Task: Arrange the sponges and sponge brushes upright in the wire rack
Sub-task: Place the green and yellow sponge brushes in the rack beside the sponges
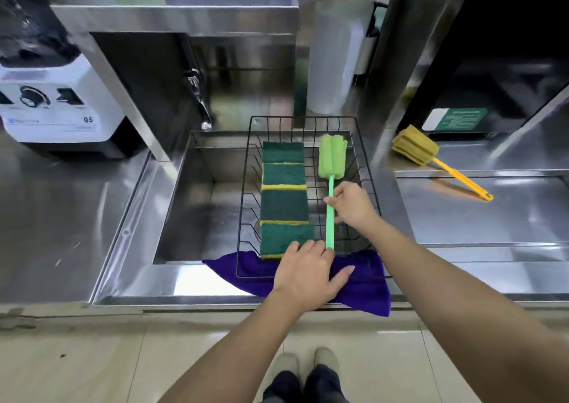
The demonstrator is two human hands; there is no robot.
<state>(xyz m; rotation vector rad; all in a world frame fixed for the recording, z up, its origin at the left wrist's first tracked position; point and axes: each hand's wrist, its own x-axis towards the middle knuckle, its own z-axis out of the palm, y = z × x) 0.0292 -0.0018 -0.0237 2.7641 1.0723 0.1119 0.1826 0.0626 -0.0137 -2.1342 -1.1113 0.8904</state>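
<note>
A black wire rack (366, 168) sits over the sink's right part. Several green-and-yellow sponges (284, 204) stand in a row along its left side. A green sponge brush (330, 187) lies in the rack to their right, foam head at the far end. My right hand (351, 204) pinches the middle of its handle. My left hand (309, 272) rests on the rack's front edge, fingers spread, touching the nearest sponge and the handle's tip. A yellow sponge brush (415, 150) lies on the counter to the right, outside the rack.
A purple cloth (366, 292) lies under the rack's front edge. The steel sink (197, 205) is open on the left, with a tap (200, 101) behind. A white blender base (55, 104) stands far left. A steel lid panel (480, 215) covers the right counter.
</note>
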